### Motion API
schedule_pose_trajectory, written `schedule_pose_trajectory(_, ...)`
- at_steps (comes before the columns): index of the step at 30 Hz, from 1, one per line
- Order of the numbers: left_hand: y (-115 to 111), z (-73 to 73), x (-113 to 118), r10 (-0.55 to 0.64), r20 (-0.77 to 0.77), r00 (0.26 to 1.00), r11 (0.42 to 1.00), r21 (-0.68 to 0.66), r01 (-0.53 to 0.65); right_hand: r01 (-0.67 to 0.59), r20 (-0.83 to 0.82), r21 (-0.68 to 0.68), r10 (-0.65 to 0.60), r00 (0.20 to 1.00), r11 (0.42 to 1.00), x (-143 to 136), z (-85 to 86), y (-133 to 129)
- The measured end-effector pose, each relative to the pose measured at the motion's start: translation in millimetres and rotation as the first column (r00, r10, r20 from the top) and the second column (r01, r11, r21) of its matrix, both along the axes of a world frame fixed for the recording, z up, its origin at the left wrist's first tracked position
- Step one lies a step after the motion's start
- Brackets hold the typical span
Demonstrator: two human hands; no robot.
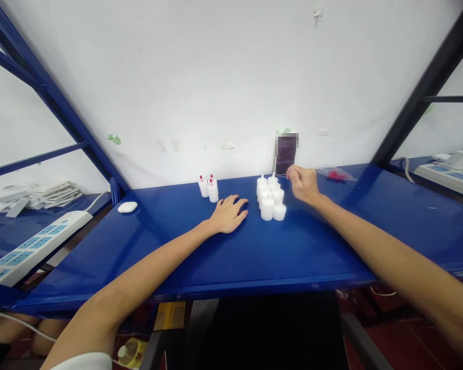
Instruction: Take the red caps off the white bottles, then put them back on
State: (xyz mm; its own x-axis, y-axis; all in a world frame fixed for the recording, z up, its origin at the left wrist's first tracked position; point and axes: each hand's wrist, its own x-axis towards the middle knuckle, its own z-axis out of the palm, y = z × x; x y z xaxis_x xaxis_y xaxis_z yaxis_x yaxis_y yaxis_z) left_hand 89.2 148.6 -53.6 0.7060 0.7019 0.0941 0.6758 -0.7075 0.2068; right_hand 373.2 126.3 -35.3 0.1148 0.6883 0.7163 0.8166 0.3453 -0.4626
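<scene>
My left hand (230, 214) rests low over the blue table (200, 257), fingers apart, with nothing seen in it. Just behind it stand a few small white squeeze bottles (213, 191) with red tips. To its right is a cluster of several white bottles (267, 208); those at the back show bare white nozzles. My right hand (304, 185) is just right of this cluster, above the table. Its fingers are curled closed, and whatever they may hold is hidden. Beyond it lies a clear plastic bag (349, 177) with small red pieces (335, 176) in it.
A dark phone-like panel (285, 156) leans on the white wall behind the bottles. A smooth white oval object (127, 207) lies at the table's left end. Power strips (42, 244) sit on both side tables. Blue frame posts (73, 113) rise at the left.
</scene>
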Motion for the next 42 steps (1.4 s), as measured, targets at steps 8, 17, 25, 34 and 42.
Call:
schedule_pose_trajectory(8, 1, -5.1, 0, -0.022, 0.216, 0.976, 0.994, 0.11, -0.002, -0.066, 0.002, -0.092, 0.066, 0.998, 0.994, -14, -9.5, -6)
schedule_pose_trajectory(17, 40, 50.8, -41, 0.055, 0.682, 0.729, 0.877, 0.316, -0.363, -0.078, -0.01, -0.05, 0.078, 0.997, 0.996, -24, 4.4, -8)
schedule_pose_trajectory(25, 84, 34.9, -64, 0.214, 0.417, 0.884, 0.936, 0.171, -0.307, -0.024, -0.146, -0.148, 0.002, 0.989, 0.989, 0, 11.9, -1)
schedule_pose_trajectory(34, 102, 29.3, -64, 0.033, 0.394, 0.918, 0.989, 0.12, -0.087, -0.17, -0.327, -0.112, 0.126, 0.937, 0.979, 19, 3.0, 5)
schedule_pose_trajectory(42, 80, 30.2, -75, -0.045, 0.382, 0.923, 0.989, 0.148, -0.012, -0.084, -0.11, -0.055, 0.078, 0.991, 0.995, -3, 1.3, -5)
